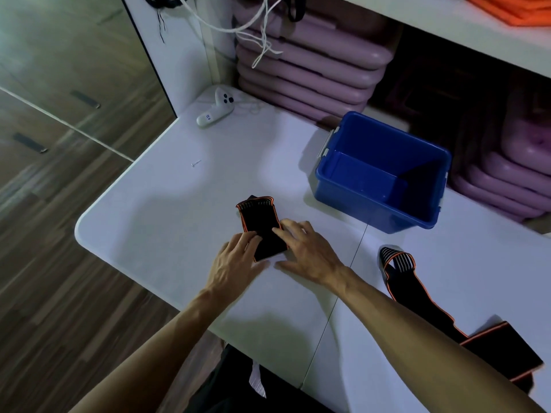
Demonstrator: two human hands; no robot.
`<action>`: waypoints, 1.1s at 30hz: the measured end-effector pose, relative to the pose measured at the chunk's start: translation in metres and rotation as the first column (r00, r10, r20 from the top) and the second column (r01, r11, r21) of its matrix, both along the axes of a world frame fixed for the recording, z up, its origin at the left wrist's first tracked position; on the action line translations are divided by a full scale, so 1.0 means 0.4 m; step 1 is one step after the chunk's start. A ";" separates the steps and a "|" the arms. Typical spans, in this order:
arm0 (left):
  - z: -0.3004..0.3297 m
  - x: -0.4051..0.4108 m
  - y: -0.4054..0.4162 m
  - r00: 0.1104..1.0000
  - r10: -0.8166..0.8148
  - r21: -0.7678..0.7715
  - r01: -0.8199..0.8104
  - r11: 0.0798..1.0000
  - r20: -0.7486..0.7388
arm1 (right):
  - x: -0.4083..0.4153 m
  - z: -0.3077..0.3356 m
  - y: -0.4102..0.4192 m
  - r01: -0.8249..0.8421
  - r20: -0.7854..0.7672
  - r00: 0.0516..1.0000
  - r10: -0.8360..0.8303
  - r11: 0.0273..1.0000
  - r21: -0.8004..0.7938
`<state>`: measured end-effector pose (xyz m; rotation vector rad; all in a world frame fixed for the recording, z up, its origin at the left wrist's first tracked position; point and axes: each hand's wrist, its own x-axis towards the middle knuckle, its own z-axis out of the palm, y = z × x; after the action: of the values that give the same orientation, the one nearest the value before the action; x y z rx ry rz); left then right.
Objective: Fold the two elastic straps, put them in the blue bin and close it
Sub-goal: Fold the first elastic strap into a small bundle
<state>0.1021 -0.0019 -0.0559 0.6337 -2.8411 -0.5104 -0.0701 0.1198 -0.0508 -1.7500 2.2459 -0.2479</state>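
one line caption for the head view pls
Both hands, left and right, press a folded strap flat; second strap unfolded, blue bin open.

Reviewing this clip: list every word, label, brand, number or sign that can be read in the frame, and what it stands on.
White controller at the table's far left: a small blue mark near its lower end, too small and blurred to read.
Blue bin, both straps, table: no text visible.
Nothing else in the frame is legible.

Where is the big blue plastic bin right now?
In the head view, the open blue plastic bin sits on the white table, right of centre, beyond the right hand and before stacked purple pads.
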 end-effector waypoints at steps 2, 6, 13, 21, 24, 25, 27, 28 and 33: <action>0.008 -0.002 -0.004 0.998 -0.042 -0.017 0.043 0.999 0.047 | 0.009 -0.006 0.003 0.004 -0.052 0.999 -0.005 1.000 -0.016; 0.027 -0.020 -0.013 0.999 -0.051 0.077 0.051 0.996 0.002 | 0.014 0.004 -0.018 0.027 0.000 1.000 -0.027 0.994 -0.104; 0.033 0.015 -0.024 0.997 -0.067 0.207 0.072 0.976 -0.030 | -0.005 0.032 -0.003 0.012 0.231 0.973 -0.009 1.000 -0.010; 0.033 -0.013 -0.019 0.987 0.147 0.419 -0.104 0.902 -0.072 | 0.008 0.040 -0.032 0.218 0.495 0.840 -0.221 0.974 0.065; 0.034 -0.025 -0.014 0.955 0.293 0.553 -0.217 0.804 -0.052 | 0.011 0.044 -0.038 0.296 0.531 0.793 -0.297 0.951 0.089; 0.035 -0.032 -0.016 0.942 0.334 0.586 -0.256 0.769 -0.027 | 0.013 0.041 -0.040 0.315 0.535 0.783 -0.317 0.944 0.099; 0.032 -0.047 -0.022 0.916 0.400 0.626 -0.335 0.704 0.041 | 0.013 0.034 -0.046 0.351 0.532 0.768 -0.357 0.929 0.116; 0.028 -0.053 -0.023 0.901 0.428 0.638 -0.370 0.675 0.070 | 0.012 0.030 -0.050 0.377 0.530 0.757 -0.382 0.918 0.123; 0.015 -0.065 -0.039 0.834 0.536 0.689 -0.464 0.557 0.128 | 0.014 0.031 -0.062 0.421 0.615 0.666 -0.422 0.893 0.156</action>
<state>0.0759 -0.0174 -0.0498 1.4400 -2.1139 -1.4646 -0.0646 0.0952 -0.0385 -0.8831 2.0571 -0.8079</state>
